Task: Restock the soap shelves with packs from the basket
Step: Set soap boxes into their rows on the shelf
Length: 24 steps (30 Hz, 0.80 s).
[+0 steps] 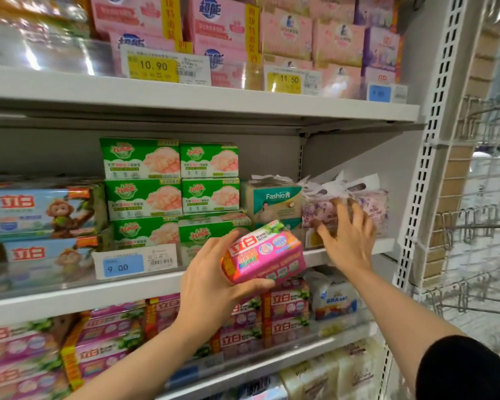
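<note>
My left hand [211, 280] grips a pink soap pack [264, 256] with red lettering, held in front of the middle shelf [70, 298]. My right hand [348, 233] is spread with straight fingers against a purple floral pack [373, 206] at the right end of that shelf. Matching pink packs [285, 308] fill the shelf below. The basket is out of view.
Green boxed soaps [171, 180] and blue monkey packs [44, 212] fill the middle shelf's left; a Fashion pack [274, 200] sits beside the purple one. Pink boxes [220, 27] line the top shelf. A perforated upright [427, 157] and wire hooks [474, 226] stand at the right.
</note>
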Motion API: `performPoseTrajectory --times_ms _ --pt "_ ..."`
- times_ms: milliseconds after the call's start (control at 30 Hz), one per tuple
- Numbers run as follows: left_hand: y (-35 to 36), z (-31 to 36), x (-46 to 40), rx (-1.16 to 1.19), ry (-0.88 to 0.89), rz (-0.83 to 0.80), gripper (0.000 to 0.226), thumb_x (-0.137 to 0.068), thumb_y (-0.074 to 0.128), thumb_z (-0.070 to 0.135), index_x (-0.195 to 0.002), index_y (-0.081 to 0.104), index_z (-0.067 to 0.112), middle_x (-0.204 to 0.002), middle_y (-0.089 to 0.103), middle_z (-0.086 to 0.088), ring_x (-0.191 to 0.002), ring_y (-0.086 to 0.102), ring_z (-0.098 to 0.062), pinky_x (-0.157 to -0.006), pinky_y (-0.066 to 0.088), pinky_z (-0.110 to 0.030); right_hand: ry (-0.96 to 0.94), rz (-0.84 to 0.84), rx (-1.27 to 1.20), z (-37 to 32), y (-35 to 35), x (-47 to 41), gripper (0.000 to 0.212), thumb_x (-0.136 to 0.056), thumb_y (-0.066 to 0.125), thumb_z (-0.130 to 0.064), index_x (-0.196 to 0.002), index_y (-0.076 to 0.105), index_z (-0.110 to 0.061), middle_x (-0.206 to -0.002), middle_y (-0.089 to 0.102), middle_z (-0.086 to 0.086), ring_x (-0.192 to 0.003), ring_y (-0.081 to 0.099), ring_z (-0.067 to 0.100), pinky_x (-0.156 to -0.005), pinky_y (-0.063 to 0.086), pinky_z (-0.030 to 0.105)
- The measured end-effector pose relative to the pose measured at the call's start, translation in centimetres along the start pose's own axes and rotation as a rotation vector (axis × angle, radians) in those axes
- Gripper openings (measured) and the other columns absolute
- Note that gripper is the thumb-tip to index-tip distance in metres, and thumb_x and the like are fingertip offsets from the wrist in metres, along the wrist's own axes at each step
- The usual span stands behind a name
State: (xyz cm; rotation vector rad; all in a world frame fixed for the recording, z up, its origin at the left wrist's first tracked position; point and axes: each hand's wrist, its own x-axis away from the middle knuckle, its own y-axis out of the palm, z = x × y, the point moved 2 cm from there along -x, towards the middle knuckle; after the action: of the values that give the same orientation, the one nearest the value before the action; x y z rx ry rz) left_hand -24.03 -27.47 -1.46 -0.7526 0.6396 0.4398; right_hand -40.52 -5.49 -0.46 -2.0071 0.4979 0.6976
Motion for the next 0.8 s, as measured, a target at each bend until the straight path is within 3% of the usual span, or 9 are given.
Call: performPoseTrajectory --times_ms 100,167,267,367,533,733,800 --pt "-0.8 -0.3 0.5 -0.068 0.095 0.061 0.095 -0.061 0.065 0.078 -0.139 0.047 0.027 -0.119 0.049 0.014 -0.108 0.047 -0.003 -0.080 0.044 -0.015 0.000 -0.026 0.029 -0.1 -0.5 0.1 0.065 -0.091 0.053 -0.046 -0.146 0.025 -0.027 -0.156 0.018 0.008 -0.140 0.016 0.034 -0.114 0.016 0.057" --pt "-2.0 -0.2 0.3 -0.130 0.175 0.128 0.088 -0.066 0.071 0.067 -0.138 0.049 0.021 -0.121 0.051 0.009 -0.107 0.047 -0.004 -0.078 0.037 -0.012 0.004 -0.050 0.042 -0.1 -0.8 0.1 0.065 -0.090 0.054 -0.047 -0.146 0.025 -0.027 -0.157 0.018 0.008 -0.141 0.016 0.034 -0.114 0.016 0.057" --pt "-4.6 -0.2 -0.1 -0.174 0.248 0.198 0.082 -0.066 0.071 0.060 -0.134 0.051 0.019 -0.119 0.048 0.013 -0.106 0.046 0.000 -0.079 0.040 -0.012 0.007 -0.058 0.062 -0.8 -1.5 0.3 0.067 -0.087 0.058 -0.047 -0.143 0.030 -0.023 -0.154 0.024 0.009 -0.138 0.021 0.035 -0.112 0.021 0.056" --pt "-7.8 -1.2 0.2 -0.233 0.279 0.226 0.079 -0.065 0.074 0.053 -0.133 0.052 0.019 -0.121 0.049 0.007 -0.107 0.048 -0.003 -0.083 0.041 -0.013 -0.042 0.043 0.003 -2.8 -2.2 1.3 0.069 -0.085 0.064 -0.044 -0.140 0.037 -0.013 -0.145 0.036 0.015 -0.132 0.029 0.036 -0.107 0.030 0.054" --pt "-13.1 -3.5 3.2 -0.254 0.220 0.259 0.073 -0.066 0.076 0.048 -0.129 0.055 0.017 -0.120 0.049 0.005 -0.108 0.053 -0.011 -0.085 0.046 -0.018 -0.218 0.162 -0.120 -7.5 -2.2 5.2 0.060 -0.082 0.070 -0.032 -0.129 0.045 -0.004 -0.128 0.048 0.021 -0.119 0.041 0.037 -0.101 0.036 0.049" --pt "-13.9 -6.4 9.6 -0.253 0.151 0.173 0.066 -0.062 0.072 0.047 -0.118 0.060 0.015 -0.113 0.052 0.005 -0.101 0.054 -0.007 -0.081 0.043 -0.011 -0.434 0.069 -0.167 -10.5 2.2 13.6 0.054 -0.079 0.072 -0.022 -0.123 0.049 0.000 -0.122 0.052 0.019 -0.112 0.047 0.035 -0.098 0.039 0.045" --pt "-13.1 -7.7 11.2 -0.291 0.132 0.142 0.065 -0.058 0.074 0.042 -0.116 0.059 0.016 -0.111 0.051 0.008 -0.098 0.054 -0.010 -0.078 0.047 -0.017 -0.435 0.015 -0.184 -10.5 3.7 15.8 0.053 -0.079 0.072 -0.022 -0.122 0.049 -0.001 -0.122 0.050 0.017 -0.111 0.048 0.034 -0.097 0.042 0.045"
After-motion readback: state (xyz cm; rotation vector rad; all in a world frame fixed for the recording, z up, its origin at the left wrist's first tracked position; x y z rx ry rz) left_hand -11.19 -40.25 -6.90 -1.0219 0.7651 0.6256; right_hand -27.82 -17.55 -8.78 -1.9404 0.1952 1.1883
